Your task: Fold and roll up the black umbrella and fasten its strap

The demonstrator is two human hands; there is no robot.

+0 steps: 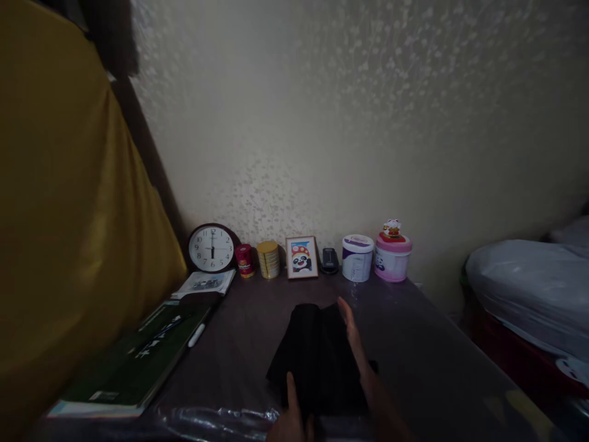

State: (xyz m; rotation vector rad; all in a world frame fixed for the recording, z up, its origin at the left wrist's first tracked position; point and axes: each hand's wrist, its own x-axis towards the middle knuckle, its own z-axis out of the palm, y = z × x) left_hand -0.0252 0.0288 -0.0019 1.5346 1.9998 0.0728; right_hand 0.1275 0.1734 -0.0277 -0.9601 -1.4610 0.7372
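Observation:
A black cloth item point(317, 356), which looks like a folded garment, lies on the dark table in front of me. At its near edge is my left hand point(291, 423), with the index finger stretched out over the fabric; its lower part runs out of the frame. My right hand point(352, 331) rests along the cloth's right side, fingers straight and held together, seen edge-on. Dim light hides the folds and the exact kind of garment.
Along the wall stand a clock point(211, 248), a red can point(245, 261), a yellow-lidded tin point(268, 259), a framed panda picture point(302, 258), a dark device point(329, 260) and two tubs point(358, 259). Green book point(142, 356) and white pen point(196, 336) lie left, beside a yellow curtain point(83, 215).

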